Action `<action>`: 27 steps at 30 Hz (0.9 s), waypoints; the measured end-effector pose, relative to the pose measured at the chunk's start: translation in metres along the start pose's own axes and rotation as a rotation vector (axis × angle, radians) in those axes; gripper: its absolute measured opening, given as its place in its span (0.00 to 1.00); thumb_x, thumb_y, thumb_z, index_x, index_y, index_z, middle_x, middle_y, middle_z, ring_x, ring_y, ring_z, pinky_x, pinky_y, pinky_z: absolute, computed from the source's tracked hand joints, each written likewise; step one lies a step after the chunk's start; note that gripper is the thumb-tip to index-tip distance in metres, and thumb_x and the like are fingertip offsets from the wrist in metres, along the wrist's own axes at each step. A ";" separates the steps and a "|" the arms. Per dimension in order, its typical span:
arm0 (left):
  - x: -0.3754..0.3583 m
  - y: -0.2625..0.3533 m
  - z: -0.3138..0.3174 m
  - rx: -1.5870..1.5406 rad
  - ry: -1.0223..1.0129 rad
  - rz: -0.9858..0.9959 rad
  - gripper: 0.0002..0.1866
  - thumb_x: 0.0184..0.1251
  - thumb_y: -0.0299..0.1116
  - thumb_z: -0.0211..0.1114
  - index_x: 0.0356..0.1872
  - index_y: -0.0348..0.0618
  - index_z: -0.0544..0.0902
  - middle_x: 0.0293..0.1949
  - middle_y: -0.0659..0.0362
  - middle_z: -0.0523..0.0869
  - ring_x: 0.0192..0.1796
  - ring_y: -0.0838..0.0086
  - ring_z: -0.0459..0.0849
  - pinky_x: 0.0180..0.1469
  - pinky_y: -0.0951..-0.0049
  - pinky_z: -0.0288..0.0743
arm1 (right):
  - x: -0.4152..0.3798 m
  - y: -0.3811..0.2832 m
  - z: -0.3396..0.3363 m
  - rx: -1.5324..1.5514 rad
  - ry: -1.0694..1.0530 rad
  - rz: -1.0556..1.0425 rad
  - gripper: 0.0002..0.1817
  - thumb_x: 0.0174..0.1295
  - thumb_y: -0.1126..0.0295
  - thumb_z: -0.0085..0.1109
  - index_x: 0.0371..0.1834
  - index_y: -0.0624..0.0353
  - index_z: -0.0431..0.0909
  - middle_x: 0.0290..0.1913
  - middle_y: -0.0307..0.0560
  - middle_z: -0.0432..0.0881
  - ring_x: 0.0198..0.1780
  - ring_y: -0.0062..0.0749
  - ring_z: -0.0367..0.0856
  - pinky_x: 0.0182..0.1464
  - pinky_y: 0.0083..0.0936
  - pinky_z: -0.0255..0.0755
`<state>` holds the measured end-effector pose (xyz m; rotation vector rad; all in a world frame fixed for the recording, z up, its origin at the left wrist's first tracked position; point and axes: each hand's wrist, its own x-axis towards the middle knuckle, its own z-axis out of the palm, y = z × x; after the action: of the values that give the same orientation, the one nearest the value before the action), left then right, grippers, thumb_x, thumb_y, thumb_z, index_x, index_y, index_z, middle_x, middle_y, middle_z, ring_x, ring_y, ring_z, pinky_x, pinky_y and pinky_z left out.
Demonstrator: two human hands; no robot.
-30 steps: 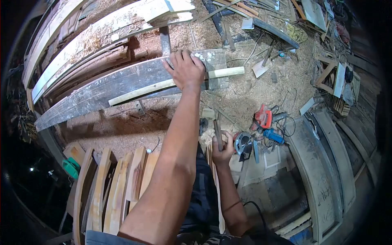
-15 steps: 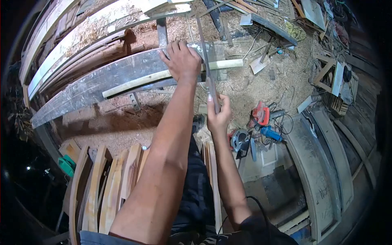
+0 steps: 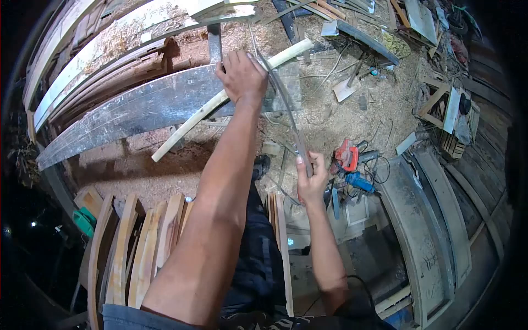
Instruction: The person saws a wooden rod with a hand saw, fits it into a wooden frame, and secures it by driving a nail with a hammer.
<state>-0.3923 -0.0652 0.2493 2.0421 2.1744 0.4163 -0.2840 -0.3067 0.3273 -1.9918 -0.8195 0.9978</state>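
A pale, narrow wooden strip [image 3: 190, 127] lies at a slant across a long grey, scuffed plank [image 3: 135, 110]. My left hand [image 3: 242, 77] is closed over the strip, which sticks out past both sides of the hand. In my right hand [image 3: 312, 179] is the lower end of a long, thin, dark blade-like tool [image 3: 287, 104]; its exact kind is unclear edge-on. This tool rises away from me and passes in front of the strip just right of my left hand.
Sawdust covers the floor, where a red power tool [image 3: 346, 155] and a blue power tool [image 3: 360, 181] lie to the right. Curved frames [image 3: 410, 220] stand beyond them. Several timber pieces [image 3: 146, 247] lean at lower left, and a shavings-strewn beam [image 3: 126, 41] runs along the back.
The wooden strip has swung from nearly level to a steeper slant, its right end now farther back. My right hand has moved right and toward me, tilting the blade-like tool.
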 end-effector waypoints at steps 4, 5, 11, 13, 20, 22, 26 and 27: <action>-0.001 -0.001 -0.003 -0.112 0.053 0.011 0.11 0.74 0.37 0.47 0.40 0.44 0.77 0.40 0.55 0.77 0.50 0.62 0.76 0.64 0.57 0.59 | -0.022 0.002 0.008 -0.021 0.012 -0.006 0.16 0.67 0.62 0.65 0.46 0.63 0.75 0.29 0.42 0.81 0.30 0.20 0.76 0.33 0.23 0.71; -0.001 -0.001 -0.005 -0.143 0.050 0.046 0.11 0.73 0.37 0.49 0.40 0.44 0.78 0.40 0.54 0.78 0.50 0.62 0.76 0.64 0.57 0.59 | -0.032 0.005 0.014 -0.028 0.035 -0.031 0.16 0.67 0.62 0.65 0.45 0.63 0.75 0.30 0.42 0.81 0.31 0.20 0.76 0.33 0.23 0.71; 0.001 -0.002 -0.005 -0.294 0.045 0.176 0.09 0.69 0.36 0.56 0.40 0.45 0.80 0.41 0.53 0.82 0.53 0.60 0.77 0.62 0.58 0.61 | -0.075 0.002 0.038 0.187 0.225 0.018 0.17 0.68 0.61 0.64 0.47 0.64 0.76 0.29 0.42 0.81 0.30 0.17 0.77 0.31 0.21 0.71; -0.005 0.006 -0.007 -0.398 0.009 0.182 0.10 0.69 0.35 0.55 0.42 0.43 0.80 0.43 0.54 0.82 0.54 0.62 0.77 0.65 0.57 0.59 | -0.084 -0.004 0.032 0.130 0.289 0.098 0.17 0.69 0.62 0.64 0.48 0.65 0.76 0.30 0.44 0.82 0.31 0.18 0.79 0.31 0.22 0.72; -0.004 0.056 0.015 -0.721 -0.052 0.372 0.16 0.55 0.18 0.54 0.46 0.39 0.78 0.45 0.47 0.80 0.53 0.50 0.76 0.59 0.58 0.70 | -0.078 0.009 0.021 0.178 0.276 0.044 0.18 0.68 0.65 0.64 0.52 0.68 0.75 0.34 0.45 0.83 0.32 0.21 0.80 0.34 0.20 0.74; -0.003 0.069 0.015 -0.753 -0.018 0.456 0.17 0.57 0.17 0.53 0.47 0.38 0.78 0.45 0.48 0.80 0.54 0.52 0.77 0.59 0.58 0.70 | -0.069 0.006 0.018 0.277 0.257 0.043 0.18 0.68 0.67 0.63 0.53 0.69 0.74 0.39 0.45 0.83 0.37 0.19 0.80 0.40 0.20 0.74; -0.004 0.059 0.004 -0.459 0.015 0.502 0.14 0.62 0.25 0.57 0.49 0.38 0.80 0.52 0.48 0.81 0.64 0.54 0.74 0.70 0.48 0.59 | -0.061 -0.013 0.007 0.367 0.229 0.038 0.17 0.70 0.71 0.59 0.57 0.69 0.72 0.44 0.46 0.82 0.43 0.21 0.79 0.46 0.20 0.73; -0.008 0.056 0.012 -0.457 0.013 0.509 0.14 0.62 0.25 0.57 0.49 0.38 0.80 0.52 0.48 0.81 0.64 0.54 0.74 0.70 0.48 0.59 | -0.058 -0.018 0.004 0.373 0.234 0.040 0.17 0.70 0.71 0.59 0.57 0.69 0.72 0.44 0.46 0.82 0.43 0.21 0.79 0.46 0.20 0.73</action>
<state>-0.3353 -0.0696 0.2533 2.2735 1.3587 0.8844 -0.3197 -0.3425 0.3617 -1.7633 -0.4319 0.8483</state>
